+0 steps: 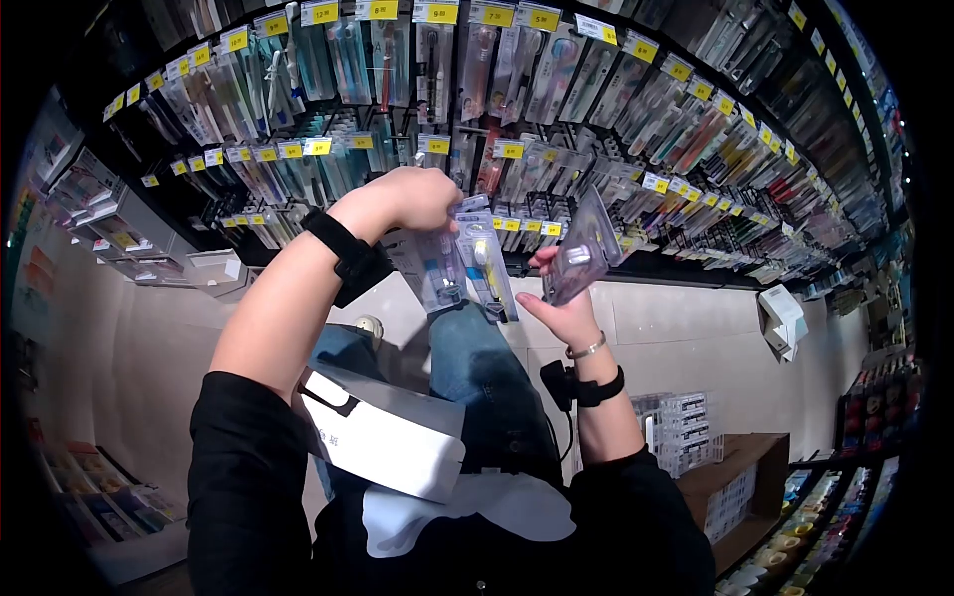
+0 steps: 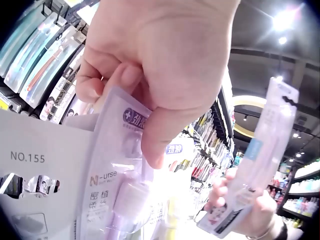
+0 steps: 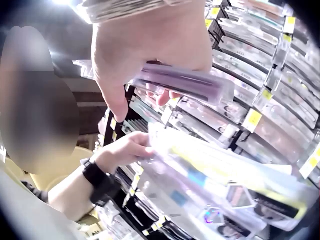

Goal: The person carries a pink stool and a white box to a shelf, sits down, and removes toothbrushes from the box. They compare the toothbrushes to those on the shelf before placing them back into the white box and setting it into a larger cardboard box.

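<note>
The left hand [image 1: 422, 197] pinches the top ends of several clear blister packs, one purple [image 1: 440, 268] and one yellow [image 1: 484, 263], which hang down over the legs. In the left wrist view its thumb lies on the front of a purple toothbrush pack [image 2: 125, 185], beside a grey-white card marked NO.155 [image 2: 35, 160]. The right hand [image 1: 568, 316] holds another clear pack [image 1: 586, 248] tilted upward, a little to the right of the others. From the right wrist, this pack [image 3: 180, 82] shows purple under the right hand [image 3: 150, 45].
Shelf rows of hanging packs with yellow price tags [image 1: 437, 12] curve across the front. A white box [image 1: 388, 437] lies against the lap. To the right are a cardboard box [image 1: 730, 487], stacked clear containers [image 1: 686, 432] and a white carton [image 1: 782, 323] on the floor.
</note>
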### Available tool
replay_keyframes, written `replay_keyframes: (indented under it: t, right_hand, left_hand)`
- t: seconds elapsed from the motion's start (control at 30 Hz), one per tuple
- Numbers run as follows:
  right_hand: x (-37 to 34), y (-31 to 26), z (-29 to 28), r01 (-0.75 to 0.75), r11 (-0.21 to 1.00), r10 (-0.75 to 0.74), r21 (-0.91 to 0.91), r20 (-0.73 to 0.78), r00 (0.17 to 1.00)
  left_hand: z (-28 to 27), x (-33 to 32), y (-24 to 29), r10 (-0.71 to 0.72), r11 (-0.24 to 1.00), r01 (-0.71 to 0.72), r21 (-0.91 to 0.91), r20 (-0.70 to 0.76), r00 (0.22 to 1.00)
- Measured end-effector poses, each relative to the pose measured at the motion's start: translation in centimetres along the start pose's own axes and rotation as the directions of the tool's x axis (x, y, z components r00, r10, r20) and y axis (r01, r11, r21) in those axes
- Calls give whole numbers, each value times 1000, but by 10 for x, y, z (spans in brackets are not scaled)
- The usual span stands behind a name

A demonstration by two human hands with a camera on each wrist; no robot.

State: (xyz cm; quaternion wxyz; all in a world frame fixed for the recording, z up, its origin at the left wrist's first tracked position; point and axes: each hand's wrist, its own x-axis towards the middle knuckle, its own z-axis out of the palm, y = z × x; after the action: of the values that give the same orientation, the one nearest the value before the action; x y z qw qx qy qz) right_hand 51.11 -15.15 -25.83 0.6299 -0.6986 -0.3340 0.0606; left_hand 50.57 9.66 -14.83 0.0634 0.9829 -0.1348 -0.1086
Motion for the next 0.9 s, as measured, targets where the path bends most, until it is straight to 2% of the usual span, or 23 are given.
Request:
replay_keyframes:
  t: [0.07,0.13,0.2,0.33,0.6,0.63,0.7,0.83,0.9]
  right_hand:
    - [18,-3,7,13,1000,-12,-22,50,999]
    - [31,11,14,22,987,-7,-161,92,996]
    - [40,29,25,87,990,-73,-115,124,990]
    - [42,34,34,-39,999,39,-4,136,990]
    - [12,19,14,-164,978,189,-132,201,961]
    - [9,14,11,-186,981,192,-50,203,960]
    - [2,10,6,-218,973,227,-72,174,958]
    - [-9,27,6,-272,952,287,-138,101,953]
    - [-14,40,13,-262,965,260,30,57,964]
  left_hand:
    - [-4,-2,5,10,1000,-10,-3,10,1000]
    - [-6,-5,11,33,999,-33,6,8,999]
    - [-5,-8,15,62,998,-62,-1,-7,998]
    - [-5,-14,11,78,997,-79,-14,-34,996]
    - [36,-4,9,182,954,-183,-239,-27,983]
    - [40,-1,14,182,951,-186,-247,-37,983]
    - [51,5,17,180,945,-191,-265,-66,981]
    - [67,12,21,124,949,-127,-289,-29,992]
    - [73,14,20,118,920,-129,-370,-52,992]
